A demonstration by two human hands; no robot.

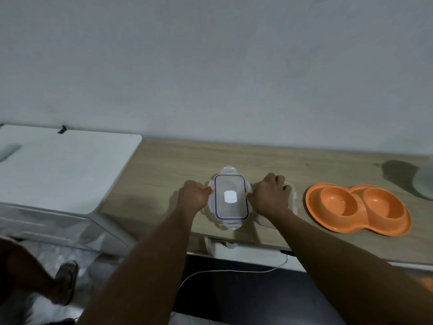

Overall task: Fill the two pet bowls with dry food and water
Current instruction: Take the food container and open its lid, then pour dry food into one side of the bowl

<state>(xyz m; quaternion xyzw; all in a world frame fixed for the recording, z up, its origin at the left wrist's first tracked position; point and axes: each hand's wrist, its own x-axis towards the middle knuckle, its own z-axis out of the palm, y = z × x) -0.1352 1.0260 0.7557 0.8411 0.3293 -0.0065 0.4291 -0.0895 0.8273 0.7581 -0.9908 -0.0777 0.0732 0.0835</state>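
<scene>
A clear plastic lid (230,198) with a blue seal ring and four clip flaps lies on the wooden table (164,165). My left hand (195,195) pinches its left side flap. My right hand (269,195) pinches its right side flap. Under my right hand a clear container (294,198) shows only at its right edge; its contents are hidden. An orange double pet bowl (358,208) stands to the right, with both of its wells empty.
A white cabinet top (61,165) adjoins the table on the left. A pale rounded object (425,184) sits at the right edge. A white cable (234,272) hangs below the table's front. A sandalled foot (66,277) is on the floor.
</scene>
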